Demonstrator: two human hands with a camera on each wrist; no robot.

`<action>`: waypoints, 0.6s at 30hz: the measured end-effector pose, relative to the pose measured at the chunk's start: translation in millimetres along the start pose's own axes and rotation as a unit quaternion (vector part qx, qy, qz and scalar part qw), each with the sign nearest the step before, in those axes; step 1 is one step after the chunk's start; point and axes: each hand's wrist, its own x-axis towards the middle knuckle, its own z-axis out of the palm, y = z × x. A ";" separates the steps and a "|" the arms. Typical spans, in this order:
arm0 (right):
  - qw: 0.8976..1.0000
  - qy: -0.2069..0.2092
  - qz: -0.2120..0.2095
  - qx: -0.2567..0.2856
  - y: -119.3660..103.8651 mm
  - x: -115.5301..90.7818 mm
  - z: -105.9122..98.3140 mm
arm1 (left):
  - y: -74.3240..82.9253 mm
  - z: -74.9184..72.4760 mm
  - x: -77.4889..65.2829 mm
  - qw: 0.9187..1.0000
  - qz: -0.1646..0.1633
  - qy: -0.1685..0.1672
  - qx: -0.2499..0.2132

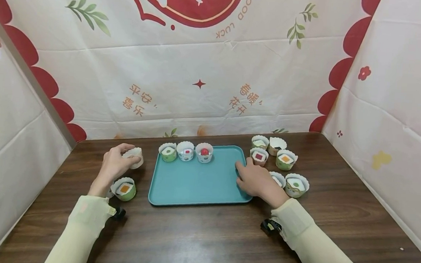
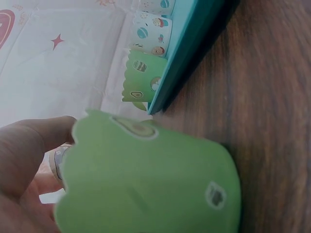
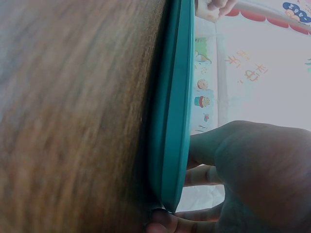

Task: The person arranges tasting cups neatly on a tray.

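Note:
My left hand (image 1: 114, 163) pinches a white scalloped paper baking cup (image 1: 137, 159) between thumb and fingers, left of the teal tray (image 1: 196, 183). Just below that hand, a green baking cup (image 1: 127, 193) with an orange-square topping stands on the table; it hides most of the held cup in the left wrist view. Along the tray's back edge stand a green cup (image 1: 168, 152) and two white ones, a red ball topping the rightmost white cup (image 1: 204, 153). My right hand (image 1: 256, 179) grips the tray's right rim, with fingers over it and a fingertip at its outer edge.
Right of the tray, several filled baking cups stand close together, including a green one with an orange square (image 1: 286, 160) and one with a green dot (image 1: 296, 185). Printed cloth (image 1: 177, 80) hangs behind and beside the brown wooden table (image 1: 173, 239).

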 end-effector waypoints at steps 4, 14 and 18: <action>1.000 0.002 -0.003 0.000 1.2 -0.1 1.3 | 4.7 2.0 -2.4 1.000 0.008 0.004 -0.001; 1.000 0.006 0.004 0.005 2.2 2.3 4.6 | 11.2 15.6 -0.9 1.000 0.017 -0.020 0.005; 1.000 0.008 0.004 0.006 1.6 1.8 4.7 | 11.4 16.2 -0.5 1.000 0.010 -0.016 0.005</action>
